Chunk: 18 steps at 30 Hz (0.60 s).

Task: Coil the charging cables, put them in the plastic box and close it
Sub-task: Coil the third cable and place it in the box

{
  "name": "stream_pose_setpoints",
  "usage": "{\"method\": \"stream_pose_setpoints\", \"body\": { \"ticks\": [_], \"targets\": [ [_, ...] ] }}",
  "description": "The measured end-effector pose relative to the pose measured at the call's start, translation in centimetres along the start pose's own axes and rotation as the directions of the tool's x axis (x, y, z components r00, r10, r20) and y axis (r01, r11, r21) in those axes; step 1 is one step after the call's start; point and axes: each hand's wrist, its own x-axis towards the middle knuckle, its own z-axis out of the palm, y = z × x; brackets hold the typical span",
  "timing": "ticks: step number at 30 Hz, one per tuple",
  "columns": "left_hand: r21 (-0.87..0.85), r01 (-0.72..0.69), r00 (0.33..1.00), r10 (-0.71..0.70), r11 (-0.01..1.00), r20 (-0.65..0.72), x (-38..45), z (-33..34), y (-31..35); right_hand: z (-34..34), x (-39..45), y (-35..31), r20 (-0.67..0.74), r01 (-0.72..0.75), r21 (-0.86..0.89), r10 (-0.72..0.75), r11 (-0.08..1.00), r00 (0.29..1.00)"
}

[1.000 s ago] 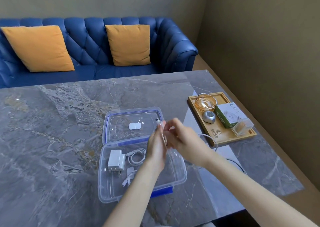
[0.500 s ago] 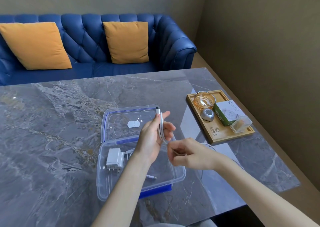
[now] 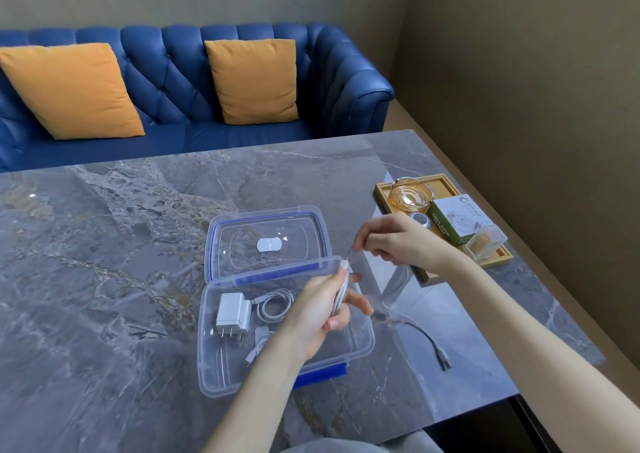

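A clear plastic box [image 3: 360, 352] with blue clips sits open on the marble table, its lid [image 3: 266, 238] lying flat behind it. Inside are a white charger plug [image 3: 232, 314], a coiled white cable [image 3: 275, 307] and another small white cable [image 3: 258, 343]. My left hand [image 3: 322, 314] hovers over the box, gripping a bundle of white cable [image 3: 341, 290] loops. My right hand [image 3: 394, 241] is up and to the right, pinching the free end of that same cable. A black cable [image 3: 431, 343] lies on the table right of the box.
A wooden tray [image 3: 440, 184] at the table's right edge holds a glass ashtray [image 3: 411, 196], a green and white carton [image 3: 457, 218], a small clear box and a round grey object. A blue sofa [image 3: 194, 82] with two orange cushions stands beyond the table.
My right hand has swung from low beside the left hand up and to the right, drawing the cable's end out. My left hand has dropped lower over the box, still holding the loops.
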Motion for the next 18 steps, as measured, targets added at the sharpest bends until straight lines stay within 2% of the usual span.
{"method": "stream_pose_setpoints", "body": {
  "ticks": [2, 4, 6, 7, 9, 13, 18],
  "targets": [
    [-0.059, -0.004, 0.995, -0.002, 0.998, -0.100, 0.8, 0.2, -0.5, 0.7, -0.4, -0.7, -0.046, 0.025, 0.053, -0.022, 0.998, 0.999],
    [-0.127, -0.054, 0.982, 0.030, 0.990, -0.185, 1.5, 0.6, -0.6, 2.0, -1.0, -0.8, -0.131, 0.071, 0.042, -0.065, 0.997, 0.989],
    [-0.176, -0.112, 0.965, 0.065, 0.978, -0.256, 2.0, 1.0, -0.3, 3.3, -1.5, -0.9, -0.153, 0.086, 0.108, -0.069, 0.990, 0.986],
    [-0.201, -0.142, 0.955, 0.081, 0.969, -0.285, 2.2, 1.1, -0.1, 3.8, -1.8, -0.9, -0.141, 0.092, 0.103, -0.077, 0.990, 0.987],
    [-0.265, -0.161, 0.945, 0.071, 0.951, -0.319, 2.6, 1.1, 0.4, 4.5, -2.3, -1.0, -0.110, 0.116, -0.016, -0.117, 0.993, 0.987],
    [-0.449, -0.136, 0.981, 0.058, 0.883, -0.185, 2.6, 0.7, 1.9, 5.9, -3.2, -1.2, -0.038, 0.164, -0.130, -0.170, 0.978, 0.985],
    [-0.410, -0.182, 0.981, 0.135, 0.894, -0.142, 2.6, 0.1, 3.3, 6.3, -3.6, 0.4, 0.082, 0.155, -0.282, -0.137, 0.947, 0.987]
  ]
}}
